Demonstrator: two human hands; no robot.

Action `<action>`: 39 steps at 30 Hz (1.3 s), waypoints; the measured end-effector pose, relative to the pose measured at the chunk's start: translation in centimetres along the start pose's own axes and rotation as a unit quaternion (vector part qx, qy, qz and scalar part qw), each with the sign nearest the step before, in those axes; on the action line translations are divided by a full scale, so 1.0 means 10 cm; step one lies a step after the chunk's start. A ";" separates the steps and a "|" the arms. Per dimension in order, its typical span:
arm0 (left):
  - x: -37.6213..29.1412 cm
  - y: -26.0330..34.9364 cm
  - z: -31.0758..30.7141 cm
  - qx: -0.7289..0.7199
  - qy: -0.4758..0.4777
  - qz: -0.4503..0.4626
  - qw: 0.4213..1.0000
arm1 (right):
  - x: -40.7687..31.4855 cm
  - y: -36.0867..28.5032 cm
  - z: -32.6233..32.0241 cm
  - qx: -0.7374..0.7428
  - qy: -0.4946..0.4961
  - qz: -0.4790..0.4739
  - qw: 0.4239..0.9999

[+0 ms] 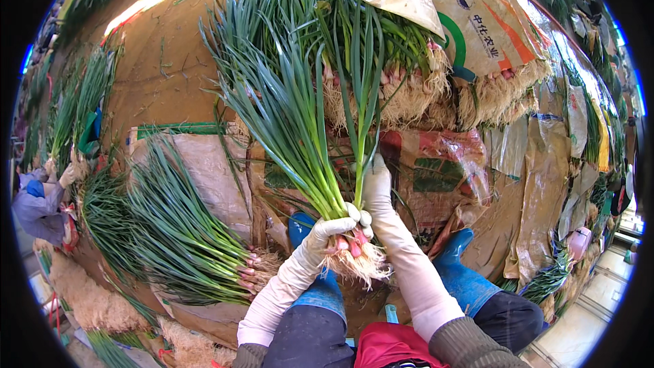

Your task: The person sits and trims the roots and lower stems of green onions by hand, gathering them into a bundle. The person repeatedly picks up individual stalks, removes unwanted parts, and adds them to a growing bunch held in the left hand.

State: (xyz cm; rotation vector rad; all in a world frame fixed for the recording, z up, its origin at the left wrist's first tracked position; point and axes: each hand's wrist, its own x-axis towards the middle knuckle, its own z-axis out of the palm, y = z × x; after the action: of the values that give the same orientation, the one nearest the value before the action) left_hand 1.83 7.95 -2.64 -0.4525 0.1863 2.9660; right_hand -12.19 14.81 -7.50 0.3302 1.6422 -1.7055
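A bunch of green garlic plants [311,163], with long green leaves, pinkish bulbs and pale stringy roots, stands in front of me. My left hand [327,235], in a whitish glove, is closed around its stems just above the bulbs. My right hand [377,189], gloved too, is on the stems at the right side of the bunch; its fingers are partly hidden behind a separate stalk. The roots hang down between my forearms. Behind the bunch lies a large heap of the same plants [286,10], roots toward me.
A loose pile of plants [189,225] lies at my left on flattened sacks [209,163]. A printed woven sack [490,30] covers part of the heap. My blue boots [454,260] rest on the ground sheets. Another person [41,204] handles plants at far left.
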 end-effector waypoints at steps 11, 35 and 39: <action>-0.02 0.00 -0.04 0.134 0.165 0.016 0.977 | -0.45 -0.33 0.07 -0.198 -0.029 -0.123 0.972; -0.11 0.14 0.26 -0.104 -0.050 -0.012 0.993 | 0.20 -1.28 0.08 -0.589 0.098 -0.467 0.652; -0.15 0.38 0.65 -0.133 -0.204 0.126 0.962 | 0.89 -1.57 0.36 -0.743 0.119 -0.285 0.593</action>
State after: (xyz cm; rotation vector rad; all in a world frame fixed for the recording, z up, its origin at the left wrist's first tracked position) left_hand 0.79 4.97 4.40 0.1815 -0.2177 3.2613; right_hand -27.56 7.19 -0.79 -0.9137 2.9051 -0.0248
